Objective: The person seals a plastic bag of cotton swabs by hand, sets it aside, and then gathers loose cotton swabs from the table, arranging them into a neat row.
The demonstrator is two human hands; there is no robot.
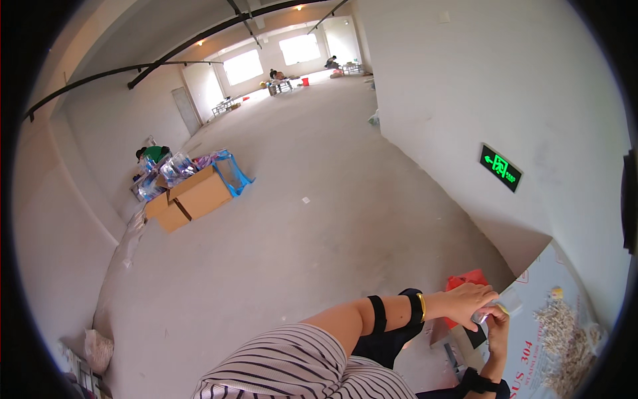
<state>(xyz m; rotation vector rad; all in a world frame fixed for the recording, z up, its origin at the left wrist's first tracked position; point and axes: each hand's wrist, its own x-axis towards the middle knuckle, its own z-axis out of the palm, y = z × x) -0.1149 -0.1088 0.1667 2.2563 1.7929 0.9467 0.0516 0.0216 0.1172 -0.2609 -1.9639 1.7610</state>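
At the lower right my hands meet at the near edge of a film-covered metal table (525, 312). My left hand (467, 303) reaches in from the left with its fingers bent down over a small greyish, shiny thing (479, 316). My right hand (497, 327) pinches the same thing from the other side, its thumb and fingers pressed together. Most of the thing is hidden by my fingers, so I cannot tell its kind. On the table to the right lies a heap of small, pale, thin pieces (561, 332), with a small yellowish thing (557, 292) beyond it.
A red plastic bag (463, 282) lies beyond my left wrist. Below my hands is an open box (458, 342) with something dark. Cardboard boxes (199, 196) heaped with clear plastic packages stand at left, near a person in green (157, 152). A green lit sign (501, 167) hangs on the right wall.
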